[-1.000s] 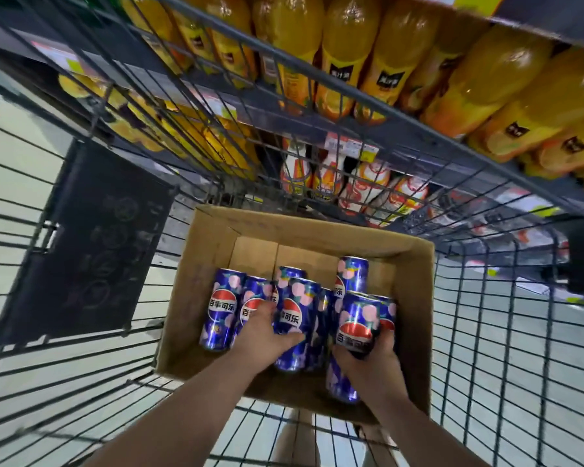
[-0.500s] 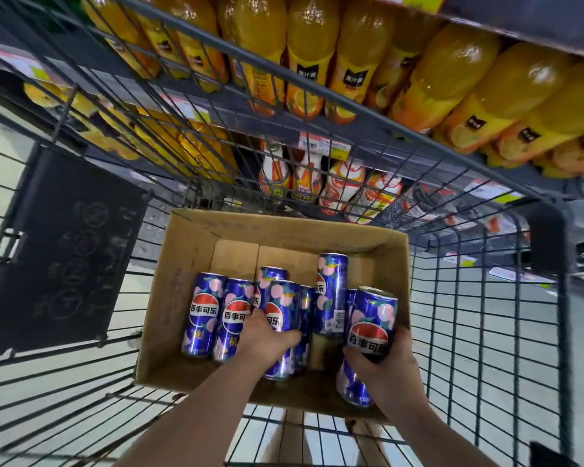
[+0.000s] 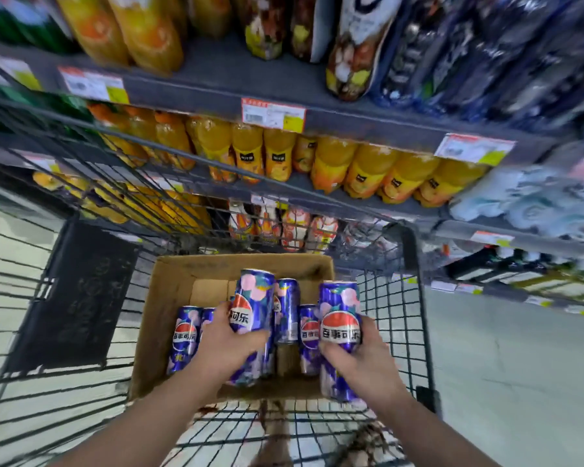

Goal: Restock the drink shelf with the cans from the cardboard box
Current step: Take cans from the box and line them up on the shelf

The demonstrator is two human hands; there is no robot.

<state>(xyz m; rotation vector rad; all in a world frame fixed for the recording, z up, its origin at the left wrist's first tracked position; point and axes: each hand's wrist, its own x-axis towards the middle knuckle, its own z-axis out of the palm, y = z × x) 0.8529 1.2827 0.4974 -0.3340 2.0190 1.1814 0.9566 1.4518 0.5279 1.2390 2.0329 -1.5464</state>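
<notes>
Curling round the left Pepsi can (image 3: pixel 255 308) and right Pepsi can (image 3: pixel 339 328), left hand (image 3: pixel 226 345) and right hand (image 3: pixel 364 362) risk clipping the cart rim (image 3: pixel 413 251), dropping one.

Two forearms enter from the lower edge of the frame, bare up to the frame edge. Left hand (image 3: pixel 226 342) and right hand (image 3: pixel 364 358): bare. Lower centre: legs and feet, blurred; clothing and footwear cannot be made out.

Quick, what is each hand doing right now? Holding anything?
Left hand: closed round a blue Pepsi can.
Right hand: closed round a second blue Pepsi can.
</notes>
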